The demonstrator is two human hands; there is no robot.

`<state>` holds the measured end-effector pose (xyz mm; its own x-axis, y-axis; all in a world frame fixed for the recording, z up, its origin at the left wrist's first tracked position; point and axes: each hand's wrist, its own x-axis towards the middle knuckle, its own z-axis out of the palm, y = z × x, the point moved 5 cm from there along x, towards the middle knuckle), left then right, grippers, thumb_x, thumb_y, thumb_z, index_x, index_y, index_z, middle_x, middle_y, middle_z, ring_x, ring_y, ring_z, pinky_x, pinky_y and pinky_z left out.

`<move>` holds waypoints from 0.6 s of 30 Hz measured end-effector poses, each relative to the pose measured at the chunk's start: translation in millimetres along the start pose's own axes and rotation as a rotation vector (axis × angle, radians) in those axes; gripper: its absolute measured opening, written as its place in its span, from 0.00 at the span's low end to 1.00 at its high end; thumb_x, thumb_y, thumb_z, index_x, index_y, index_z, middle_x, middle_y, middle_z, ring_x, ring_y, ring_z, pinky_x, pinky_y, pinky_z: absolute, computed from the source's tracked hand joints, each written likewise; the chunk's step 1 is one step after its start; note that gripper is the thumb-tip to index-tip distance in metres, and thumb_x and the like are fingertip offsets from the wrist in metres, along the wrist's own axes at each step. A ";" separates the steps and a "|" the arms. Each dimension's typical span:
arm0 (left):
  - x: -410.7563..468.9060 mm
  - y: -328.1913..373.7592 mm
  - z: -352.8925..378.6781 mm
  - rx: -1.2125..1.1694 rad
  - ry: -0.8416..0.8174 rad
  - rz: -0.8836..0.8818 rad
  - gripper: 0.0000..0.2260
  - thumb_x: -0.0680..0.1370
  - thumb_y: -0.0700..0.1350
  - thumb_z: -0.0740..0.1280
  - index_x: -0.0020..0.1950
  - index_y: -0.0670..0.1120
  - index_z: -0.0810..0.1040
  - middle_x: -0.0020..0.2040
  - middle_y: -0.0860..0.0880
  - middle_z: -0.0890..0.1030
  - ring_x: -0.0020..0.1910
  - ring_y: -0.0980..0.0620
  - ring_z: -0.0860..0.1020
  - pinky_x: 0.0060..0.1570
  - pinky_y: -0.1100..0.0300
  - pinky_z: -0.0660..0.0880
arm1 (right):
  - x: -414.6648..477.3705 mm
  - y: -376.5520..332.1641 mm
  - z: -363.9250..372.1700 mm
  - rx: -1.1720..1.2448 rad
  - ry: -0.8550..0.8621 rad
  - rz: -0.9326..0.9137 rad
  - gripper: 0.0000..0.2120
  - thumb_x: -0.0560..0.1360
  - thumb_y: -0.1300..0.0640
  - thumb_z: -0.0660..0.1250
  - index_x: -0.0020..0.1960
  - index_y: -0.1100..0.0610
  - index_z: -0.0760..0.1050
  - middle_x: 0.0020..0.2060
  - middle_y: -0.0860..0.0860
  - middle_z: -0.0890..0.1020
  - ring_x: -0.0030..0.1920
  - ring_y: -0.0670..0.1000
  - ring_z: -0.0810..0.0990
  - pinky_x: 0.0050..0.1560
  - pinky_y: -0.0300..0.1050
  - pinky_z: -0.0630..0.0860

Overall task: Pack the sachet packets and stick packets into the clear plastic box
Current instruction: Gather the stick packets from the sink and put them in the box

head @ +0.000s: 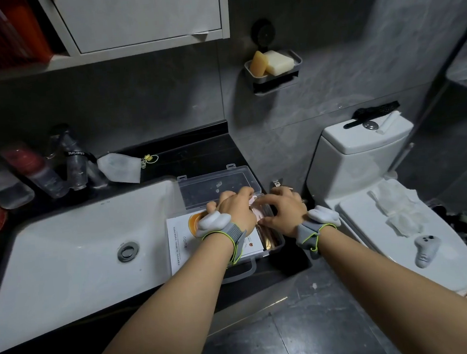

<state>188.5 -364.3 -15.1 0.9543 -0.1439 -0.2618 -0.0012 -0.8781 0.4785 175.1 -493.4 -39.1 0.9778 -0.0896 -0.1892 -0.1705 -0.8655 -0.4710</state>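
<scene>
The clear plastic box (279, 243) sits on the dark counter right of the sink, its lid (216, 185) folded back flat. A large white sachet packet (183, 243) with an orange print lies in the box's left part. Gold stick packets (269, 240) lie along its right side. My left hand (236, 207) reaches into the box's far end, fingers curled on pink packets (258, 210). My right hand (283, 209) is beside it, fingers pressing down on the same pink packets. Both wrists wear grey bands with white devices.
A white sink (72, 247) lies left of the box, with a tap and bottles (42, 171) behind it. A toilet (393, 208) stands to the right, with tissues and a white device on its lid. A soap dish (273, 66) hangs on the wall.
</scene>
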 end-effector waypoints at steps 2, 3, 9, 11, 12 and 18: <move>6.9 -4.9 7.6 -0.024 -0.005 -0.017 0.26 0.64 0.46 0.49 0.59 0.67 0.61 0.66 0.56 0.75 0.67 0.44 0.66 0.58 0.50 0.65 | -0.8 1.2 1.4 -0.034 -0.027 0.013 0.22 0.69 0.44 0.69 0.62 0.36 0.72 0.73 0.50 0.62 0.72 0.60 0.59 0.70 0.56 0.61; 9.2 -5.4 9.8 -0.041 -0.004 -0.023 0.27 0.63 0.46 0.49 0.59 0.67 0.61 0.65 0.56 0.75 0.67 0.44 0.66 0.58 0.50 0.64 | -0.9 1.5 2.0 -0.044 -0.044 0.015 0.21 0.70 0.43 0.69 0.63 0.35 0.71 0.74 0.50 0.61 0.73 0.60 0.58 0.71 0.56 0.59; 7.2 -4.0 5.2 0.012 0.002 -0.010 0.25 0.72 0.43 0.54 0.66 0.64 0.64 0.69 0.51 0.69 0.66 0.39 0.64 0.64 0.48 0.65 | 1.1 -0.4 1.0 -0.157 -0.117 0.000 0.23 0.70 0.40 0.67 0.64 0.32 0.69 0.77 0.51 0.56 0.75 0.62 0.52 0.72 0.60 0.53; 8.4 -2.5 4.8 0.035 -0.001 0.043 0.25 0.73 0.42 0.55 0.67 0.62 0.65 0.70 0.52 0.68 0.69 0.41 0.63 0.67 0.49 0.62 | 1.5 -1.4 2.6 -0.185 -0.124 -0.002 0.23 0.69 0.39 0.67 0.64 0.31 0.68 0.77 0.51 0.57 0.75 0.62 0.52 0.73 0.61 0.52; 7.5 -0.6 4.9 0.057 -0.002 0.089 0.24 0.74 0.40 0.56 0.67 0.60 0.67 0.71 0.53 0.68 0.71 0.44 0.62 0.68 0.49 0.60 | 1.2 -1.5 4.0 -0.189 -0.127 -0.003 0.24 0.69 0.39 0.67 0.64 0.31 0.67 0.76 0.51 0.57 0.75 0.62 0.52 0.72 0.61 0.52; 4.1 -16.7 3.8 0.176 0.115 0.136 0.20 0.79 0.47 0.57 0.71 0.56 0.66 0.77 0.53 0.61 0.76 0.50 0.56 0.73 0.48 0.51 | -1.3 0.6 10.1 -0.114 -0.150 -0.002 0.23 0.72 0.39 0.64 0.67 0.34 0.66 0.75 0.52 0.59 0.75 0.62 0.55 0.72 0.58 0.55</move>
<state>191.3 -351.9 -27.4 0.9695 -0.2222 -0.1031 -0.1744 -0.9217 0.3464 172.5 -488.9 -47.9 0.9476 -0.0212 -0.3187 -0.1458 -0.9164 -0.3727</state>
